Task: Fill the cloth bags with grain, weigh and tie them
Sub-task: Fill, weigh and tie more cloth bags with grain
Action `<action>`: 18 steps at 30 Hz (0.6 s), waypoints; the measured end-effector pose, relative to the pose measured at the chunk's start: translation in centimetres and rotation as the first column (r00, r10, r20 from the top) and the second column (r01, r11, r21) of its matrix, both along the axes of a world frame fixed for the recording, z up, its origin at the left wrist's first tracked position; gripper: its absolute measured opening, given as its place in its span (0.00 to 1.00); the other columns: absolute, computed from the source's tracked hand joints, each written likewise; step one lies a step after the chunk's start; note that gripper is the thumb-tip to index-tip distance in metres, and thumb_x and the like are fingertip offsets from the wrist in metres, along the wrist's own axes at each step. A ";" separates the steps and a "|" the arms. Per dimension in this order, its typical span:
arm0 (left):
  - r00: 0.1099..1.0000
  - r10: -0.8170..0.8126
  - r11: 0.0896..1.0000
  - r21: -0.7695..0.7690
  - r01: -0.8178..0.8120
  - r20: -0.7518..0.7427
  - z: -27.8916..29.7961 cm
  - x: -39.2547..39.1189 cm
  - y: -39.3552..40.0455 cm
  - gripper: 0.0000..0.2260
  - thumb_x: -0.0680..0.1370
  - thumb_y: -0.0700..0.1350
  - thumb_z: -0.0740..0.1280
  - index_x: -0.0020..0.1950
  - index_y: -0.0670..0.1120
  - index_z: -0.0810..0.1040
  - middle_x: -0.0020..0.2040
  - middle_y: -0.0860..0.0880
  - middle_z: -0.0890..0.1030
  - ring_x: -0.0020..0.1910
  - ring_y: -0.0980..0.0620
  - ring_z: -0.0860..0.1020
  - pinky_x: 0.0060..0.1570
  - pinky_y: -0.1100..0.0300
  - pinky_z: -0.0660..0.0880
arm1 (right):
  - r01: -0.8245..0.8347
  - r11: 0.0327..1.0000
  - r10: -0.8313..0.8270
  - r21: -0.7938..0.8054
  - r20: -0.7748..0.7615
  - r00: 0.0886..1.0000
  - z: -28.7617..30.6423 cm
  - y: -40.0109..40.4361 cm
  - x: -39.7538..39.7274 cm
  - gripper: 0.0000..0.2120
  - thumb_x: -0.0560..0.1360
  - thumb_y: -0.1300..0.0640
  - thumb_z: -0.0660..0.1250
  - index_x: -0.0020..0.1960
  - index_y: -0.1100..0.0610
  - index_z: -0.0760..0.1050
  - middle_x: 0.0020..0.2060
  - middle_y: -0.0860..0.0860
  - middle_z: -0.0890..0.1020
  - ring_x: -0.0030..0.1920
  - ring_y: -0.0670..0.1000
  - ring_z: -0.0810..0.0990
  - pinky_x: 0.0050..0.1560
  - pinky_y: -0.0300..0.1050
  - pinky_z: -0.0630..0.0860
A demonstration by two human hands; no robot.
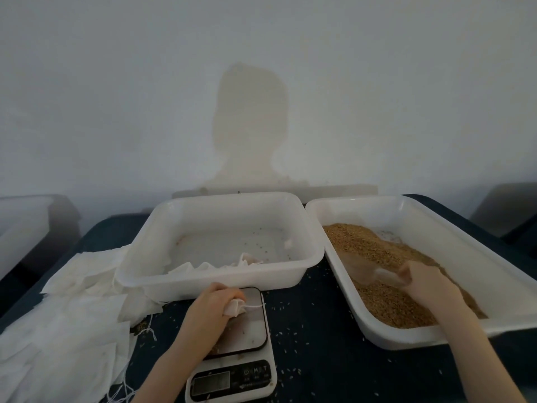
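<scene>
Gripping the gathered neck of a small cloth bag (pixel 234 308) with curled fingers, the left hand (pixel 210 303) holds it over the platform of the kitchen scale (pixel 232 344), the drawstring (pixel 255 305) trailing off to the right across the steel plate. The right hand (pixel 427 282) is well apart from it, down in the right-hand tub (pixel 494 263), its fingers closed round what looks like a translucent scoop (pixel 369 271), though the blur there makes that uncertain, lying on the heap of grain (pixel 389 303). The relation that matters is sideways: the bag's mouth lies to the left of the grain and nearer the person, with the tub wall and a strip of dark table (pixel 319 359) between them, so any loaded scoop would have to cross that gap leftward to reach it. The scoop's long axis runs roughly left to right, pointing back toward the bag. The right hand is plainly the nearer one to the grain, the left to the scale. The middle tub (pixel 220 202) holds a few cloth pieces, and flat empty bags (pixel 72 315) are piled on the left.
</scene>
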State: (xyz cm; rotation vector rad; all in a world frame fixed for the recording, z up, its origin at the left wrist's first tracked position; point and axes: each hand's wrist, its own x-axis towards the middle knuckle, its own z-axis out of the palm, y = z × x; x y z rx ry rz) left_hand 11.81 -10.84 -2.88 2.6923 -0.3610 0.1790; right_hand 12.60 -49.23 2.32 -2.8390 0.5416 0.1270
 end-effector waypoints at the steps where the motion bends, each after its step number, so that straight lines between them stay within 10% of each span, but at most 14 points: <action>1: 1.000 0.000 1.000 0.013 0.000 0.008 0.0 0.2 0.1 0.09 0.77 0.47 0.63 0.53 0.60 0.75 0.55 0.58 0.68 0.47 0.60 0.69 0.52 0.69 0.66 | -0.030 0.999 0.029 -0.020 -0.024 0.999 0.2 0.3 -0.1 0.10 0.77 0.56 0.65 0.57 0.49 0.74 0.48 0.49 0.79 0.46 0.50 0.79 0.52 0.50 0.78; 6: 0.999 -0.051 0.987 -0.150 0.050 -0.001 0.5 -0.5 0.3 0.09 0.77 0.48 0.66 0.55 0.58 0.72 0.54 0.58 0.75 0.51 0.62 0.73 0.55 0.67 0.69 | -0.080 0.993 0.085 -0.085 0.054 0.995 1.8 3.0 -1.1 0.19 0.76 0.38 0.62 0.58 0.50 0.75 0.53 0.48 0.80 0.49 0.50 0.79 0.48 0.46 0.78; 11: 0.994 -0.065 0.886 -0.464 0.017 -0.088 0.8 -2.1 1.9 0.24 0.74 0.41 0.69 0.66 0.58 0.66 0.61 0.58 0.73 0.58 0.63 0.72 0.57 0.65 0.70 | -0.374 0.927 0.312 0.003 0.547 0.777 3.4 10.0 -2.2 0.07 0.77 0.51 0.64 0.55 0.45 0.76 0.45 0.37 0.76 0.41 0.36 0.75 0.38 0.30 0.68; 18: 0.996 0.051 0.727 -0.681 -0.085 -0.071 -1.8 -3.8 4.3 0.28 0.64 0.39 0.61 0.63 0.58 0.70 0.61 0.62 0.74 0.61 0.65 0.71 0.59 0.66 0.68 | -0.588 0.797 0.411 0.136 0.591 0.694 -2.4 17.8 -0.4 0.03 0.77 0.51 0.65 0.49 0.46 0.77 0.35 0.39 0.76 0.32 0.39 0.75 0.32 0.29 0.69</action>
